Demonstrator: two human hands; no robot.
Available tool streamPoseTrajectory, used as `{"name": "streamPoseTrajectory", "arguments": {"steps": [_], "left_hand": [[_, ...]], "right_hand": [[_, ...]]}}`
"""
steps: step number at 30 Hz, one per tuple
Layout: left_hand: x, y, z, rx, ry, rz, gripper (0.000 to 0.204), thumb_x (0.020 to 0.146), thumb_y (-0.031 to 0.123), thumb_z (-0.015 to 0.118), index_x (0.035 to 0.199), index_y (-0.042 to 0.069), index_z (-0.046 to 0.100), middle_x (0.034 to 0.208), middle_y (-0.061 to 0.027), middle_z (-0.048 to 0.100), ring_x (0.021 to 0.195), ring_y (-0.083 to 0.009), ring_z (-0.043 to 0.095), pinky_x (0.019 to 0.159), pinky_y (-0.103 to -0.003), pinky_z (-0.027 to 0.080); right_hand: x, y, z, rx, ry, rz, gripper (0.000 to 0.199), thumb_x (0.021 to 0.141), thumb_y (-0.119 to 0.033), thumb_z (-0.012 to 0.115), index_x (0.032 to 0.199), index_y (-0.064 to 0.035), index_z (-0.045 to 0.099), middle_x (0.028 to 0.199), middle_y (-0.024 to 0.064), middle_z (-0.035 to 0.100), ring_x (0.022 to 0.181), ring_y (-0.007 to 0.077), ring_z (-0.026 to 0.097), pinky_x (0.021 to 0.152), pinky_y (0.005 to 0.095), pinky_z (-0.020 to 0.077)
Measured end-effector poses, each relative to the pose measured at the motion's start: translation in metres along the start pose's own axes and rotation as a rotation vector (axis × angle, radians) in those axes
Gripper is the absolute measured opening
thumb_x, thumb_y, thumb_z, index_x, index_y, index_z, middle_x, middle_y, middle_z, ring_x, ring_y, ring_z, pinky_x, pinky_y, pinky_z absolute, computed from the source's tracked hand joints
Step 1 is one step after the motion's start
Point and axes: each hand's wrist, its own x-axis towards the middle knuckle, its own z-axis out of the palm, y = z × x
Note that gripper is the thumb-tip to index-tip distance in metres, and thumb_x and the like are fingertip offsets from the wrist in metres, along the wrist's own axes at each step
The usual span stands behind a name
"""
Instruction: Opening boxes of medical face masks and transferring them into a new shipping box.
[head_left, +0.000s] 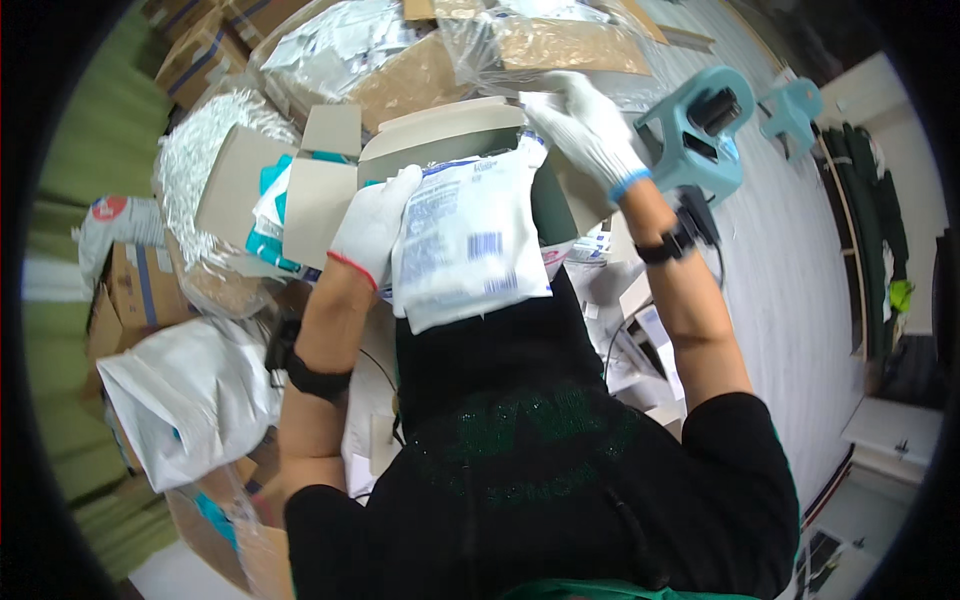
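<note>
My left hand (378, 225), in a white glove with a red cuff, is closed on the left edge of a white plastic package (473, 240) with blue print and barcodes. The package lies tilted in front of an open grey-beige cardboard box (440, 130), partly covering it. At the box's far right corner is my right hand (590, 130), white-gloved with a blue cuff. Its fingers are apart, close to the package's upper right corner; whether they touch it or the box edge is unclear.
Right of the box stands a light-blue machine (700, 130) with a black part. To the left are a smaller open box with teal packets (270, 225), a heap of white shreds (215, 150) and a white bag (195, 395). Plastic-covered cartons (570, 50) line the far side.
</note>
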Motion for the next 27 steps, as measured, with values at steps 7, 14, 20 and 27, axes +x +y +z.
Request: {"name": "streamPoseTrajectory", "arguments": {"steps": [7,14,20,27], "left_hand": [[0.009,-0.013,-0.011,-0.379,0.047,-0.442,0.034,0.105,0.027,0.050,0.121,0.000,0.062,0.114,-0.0119,0.070,0.097,-0.0226,0.069,0.082,-0.036,0.057],[0.023,-0.037,-0.022,-0.486,-0.002,-0.590,0.035,0.107,0.020,0.038,0.129,-0.001,0.055,0.127,-0.0163,0.065,0.109,-0.0265,0.067,0.091,-0.040,0.058],[0.029,-0.069,-0.051,-0.906,-0.169,-0.657,0.046,0.106,0.038,0.039,0.126,-0.001,0.054,0.124,-0.0178,0.065,0.110,-0.0291,0.065,0.089,-0.041,0.056],[0.011,-0.062,-0.033,-0.147,0.307,-0.179,0.089,0.098,0.068,0.041,0.150,-0.005,0.038,0.150,-0.0267,0.044,0.142,-0.0366,0.040,0.118,-0.048,0.030]], "right_hand": [[-0.092,-0.060,-0.060,-0.120,-0.238,-0.708,0.125,0.047,-0.027,0.097,0.154,-0.0130,0.035,0.149,0.0189,0.047,0.133,0.0343,0.052,0.111,0.0415,0.0432],[-0.091,-0.063,-0.032,-0.007,-0.222,-0.970,0.060,0.069,-0.014,0.085,0.124,-0.0118,0.061,0.104,0.0109,0.066,0.093,0.0288,0.067,0.078,0.0361,0.0544],[-0.073,-0.066,-0.022,-0.040,-0.075,-1.123,0.027,0.070,-0.003,0.073,0.094,-0.0123,0.065,0.084,0.0063,0.065,0.070,0.0289,0.065,0.064,0.0376,0.0545],[-0.051,-0.045,-0.010,-0.297,-0.108,-0.770,0.022,0.072,0.004,0.065,0.089,-0.0104,0.065,0.085,0.0087,0.067,0.076,0.0325,0.066,0.068,0.0351,0.0545]]}}
